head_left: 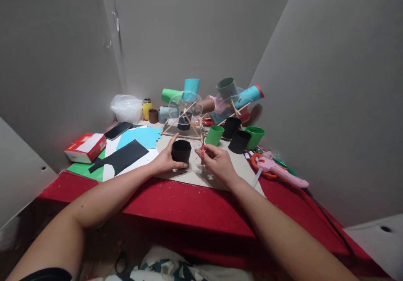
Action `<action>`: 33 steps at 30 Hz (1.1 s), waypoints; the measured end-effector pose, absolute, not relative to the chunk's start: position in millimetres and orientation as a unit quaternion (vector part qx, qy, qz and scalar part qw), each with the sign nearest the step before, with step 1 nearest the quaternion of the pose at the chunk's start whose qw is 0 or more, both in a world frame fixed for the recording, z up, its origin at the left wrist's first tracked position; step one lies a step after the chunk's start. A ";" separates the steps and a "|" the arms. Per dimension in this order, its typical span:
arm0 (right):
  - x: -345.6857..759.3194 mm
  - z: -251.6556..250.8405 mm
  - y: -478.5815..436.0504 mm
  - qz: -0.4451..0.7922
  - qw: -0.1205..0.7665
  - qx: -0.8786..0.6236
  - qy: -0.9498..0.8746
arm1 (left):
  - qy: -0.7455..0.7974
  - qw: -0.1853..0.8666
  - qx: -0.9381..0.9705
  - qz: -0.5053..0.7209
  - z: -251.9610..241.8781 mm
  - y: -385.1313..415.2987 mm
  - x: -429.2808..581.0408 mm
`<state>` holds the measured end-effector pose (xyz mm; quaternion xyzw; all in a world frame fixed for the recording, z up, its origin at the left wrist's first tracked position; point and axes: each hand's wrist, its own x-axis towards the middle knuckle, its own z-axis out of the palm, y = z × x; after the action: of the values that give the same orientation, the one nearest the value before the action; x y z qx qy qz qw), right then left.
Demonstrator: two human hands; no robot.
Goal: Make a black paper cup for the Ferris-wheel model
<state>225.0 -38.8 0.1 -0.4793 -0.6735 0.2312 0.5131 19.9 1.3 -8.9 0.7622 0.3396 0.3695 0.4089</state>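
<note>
My left hand (166, 159) is wrapped round the left side of a black paper cup (181, 153) near the front of the grey board (201, 179). Just right of it, my right hand (214, 159) grips small red-handled scissors (203, 153), blades pointing up. The scissors and the cup are apart. Behind the scissors stands a green paper cup (215, 135). Two black cups (239, 142) and another green cup (255, 137) are farther right. A stick frame (184, 112) with a clear disc and coloured paper cups rises behind my hands.
At left lie a red box (85, 147), a phone (118, 130), blue sheets (138, 137) and black paper (126, 157). A plastic bag (126, 108) and yellow bottle (147, 109) stand behind. A pink glue gun (280, 169) with a cord is at right. Grey panels surround the red table (189, 201).
</note>
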 end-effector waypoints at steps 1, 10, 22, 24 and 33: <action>224.1 1.5 -40.1 0.244 0.517 -0.479 -0.666 | 0.342 0.409 0.763 0.365 -8.5 0.8 20.5; 216.3 7.6 -48.3 0.362 0.550 -0.470 -0.587 | 0.362 0.412 0.773 0.320 -2.0 -5.6 19.9; 214.9 8.5 -53.3 0.404 0.541 -0.464 -0.573 | 0.393 0.416 0.755 0.319 -4.9 -8.8 19.3; 215.7 8.0 -53.3 0.406 0.539 -0.466 -0.573 | 0.398 0.415 0.754 0.319 -5.3 -9.1 19.4; 214.1 7.6 -52.3 0.398 0.533 -0.476 -0.575 | 0.384 0.413 0.755 0.334 -16.1 -7.3 20.1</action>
<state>214.1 -52.3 7.6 -0.4758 -0.5753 0.3983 0.5330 20.1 -7.3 -16.1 0.7554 0.3836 0.3340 0.4131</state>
